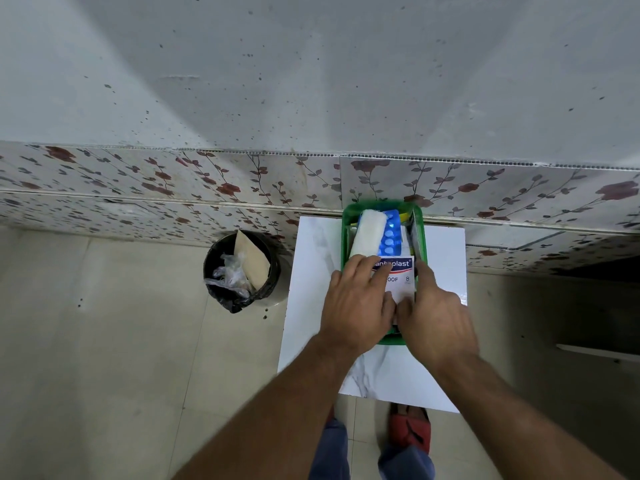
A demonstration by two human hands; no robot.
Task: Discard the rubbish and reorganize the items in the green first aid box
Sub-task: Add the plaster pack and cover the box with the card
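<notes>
The green first aid box (347, 216) stands on a small white marble-look table (311, 271) against the wall. Inside lie a white bandage roll (369, 233), a blue blister pack of pills (390, 237) and a white Hansaplast plaster box (401, 275). My left hand (356, 303) rests flat on the left half of the plaster box, fingers spread. My right hand (436, 317) presses the plaster box's right and near edge, index finger along the green wall. Both hands cover the near end of the green box.
A black bin (242, 271) lined with a black bag stands on the floor left of the table, holding a brown envelope and crumpled clear plastic. A flower-patterned tiled wall runs behind. My feet, one in a red sandal (410, 427), show below the table.
</notes>
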